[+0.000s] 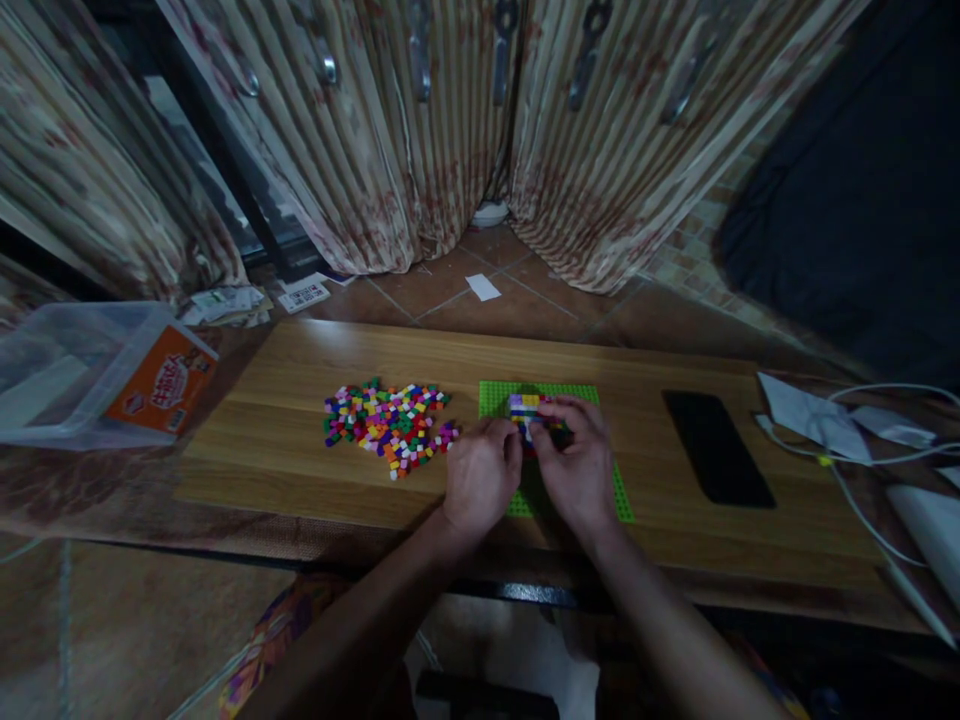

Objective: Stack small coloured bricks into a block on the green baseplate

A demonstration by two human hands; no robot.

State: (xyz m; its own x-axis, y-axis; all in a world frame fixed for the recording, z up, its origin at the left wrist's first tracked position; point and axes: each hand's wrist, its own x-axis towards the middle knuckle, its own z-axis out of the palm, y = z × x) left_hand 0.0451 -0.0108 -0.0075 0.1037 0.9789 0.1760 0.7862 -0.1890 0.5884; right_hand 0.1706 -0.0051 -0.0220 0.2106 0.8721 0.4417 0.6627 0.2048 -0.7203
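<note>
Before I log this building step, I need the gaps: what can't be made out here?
Head view only:
- Brick stack on the green baseplate: the left hand and right hand cover its lower part.
- Whether either hand pinches a brick: fingertips hidden.
- Loose brick pile: pieces too small to count.
- Plastic box: cut by the left edge.
- Phone: screen dark.

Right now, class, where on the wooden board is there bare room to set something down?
Bare wood lies between the green baseplate and the black phone, and left of the brick pile. It is crowded where both hands, left and right, meet.
</note>
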